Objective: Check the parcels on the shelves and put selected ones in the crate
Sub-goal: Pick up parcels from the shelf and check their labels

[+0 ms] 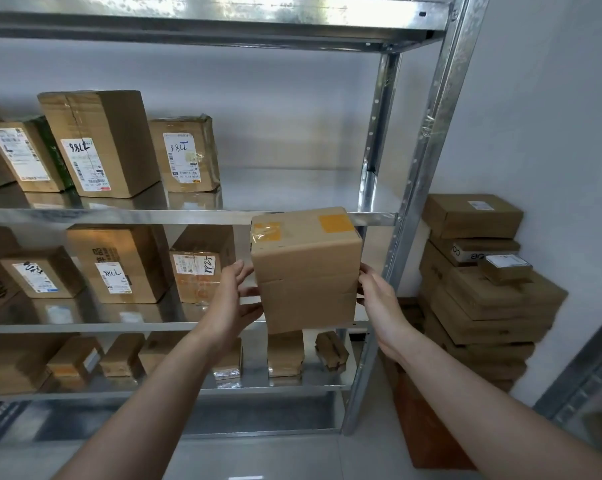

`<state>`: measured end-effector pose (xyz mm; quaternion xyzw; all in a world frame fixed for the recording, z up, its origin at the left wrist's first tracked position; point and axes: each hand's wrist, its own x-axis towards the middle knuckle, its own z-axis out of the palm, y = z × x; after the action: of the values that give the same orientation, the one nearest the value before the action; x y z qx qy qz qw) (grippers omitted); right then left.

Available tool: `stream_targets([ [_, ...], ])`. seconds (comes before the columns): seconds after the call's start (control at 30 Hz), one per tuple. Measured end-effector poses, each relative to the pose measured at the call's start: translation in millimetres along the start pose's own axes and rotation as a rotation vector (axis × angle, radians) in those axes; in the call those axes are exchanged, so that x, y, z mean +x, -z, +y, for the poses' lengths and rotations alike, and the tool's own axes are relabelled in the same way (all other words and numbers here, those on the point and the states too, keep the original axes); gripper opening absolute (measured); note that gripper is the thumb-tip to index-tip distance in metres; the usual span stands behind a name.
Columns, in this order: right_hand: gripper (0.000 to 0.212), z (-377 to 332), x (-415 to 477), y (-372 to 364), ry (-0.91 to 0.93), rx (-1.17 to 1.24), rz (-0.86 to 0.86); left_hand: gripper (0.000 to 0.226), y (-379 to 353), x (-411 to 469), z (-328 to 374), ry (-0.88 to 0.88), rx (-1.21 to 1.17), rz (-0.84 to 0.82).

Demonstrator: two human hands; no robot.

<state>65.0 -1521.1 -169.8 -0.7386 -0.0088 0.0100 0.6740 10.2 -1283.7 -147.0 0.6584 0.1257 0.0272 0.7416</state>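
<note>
You held one brown box (306,268) up in the air, just in front of the right end of the shelves (119,216), and it touched no shelf. Your left hand (235,299) pressed on its left side with the fingers spread and fairly straight. Your right hand (379,299) pressed on its right side the same way, but its fingertips were hidden behind the box. I think you squeezed it from both sides so you could turn it and look for its label, as the side facing you showed only tape and an orange patch on top. The other parcels (105,143) stood with their labels facing the front edge, likely so they were easy to check. Their small print was too tiny to read, and the ones at the left edge were cut off. The crate was not in the picture. A stack of flat boxes (479,289) sat by the wall on the right.
</note>
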Motion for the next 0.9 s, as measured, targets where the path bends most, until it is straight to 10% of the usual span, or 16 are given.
stream_targets([
  [0.9,0.039,6.8,14.9,0.5,-0.047,0.084,-0.011,0.043,14.8,1.4,1.2,-0.060,-0.089,-0.014],
])
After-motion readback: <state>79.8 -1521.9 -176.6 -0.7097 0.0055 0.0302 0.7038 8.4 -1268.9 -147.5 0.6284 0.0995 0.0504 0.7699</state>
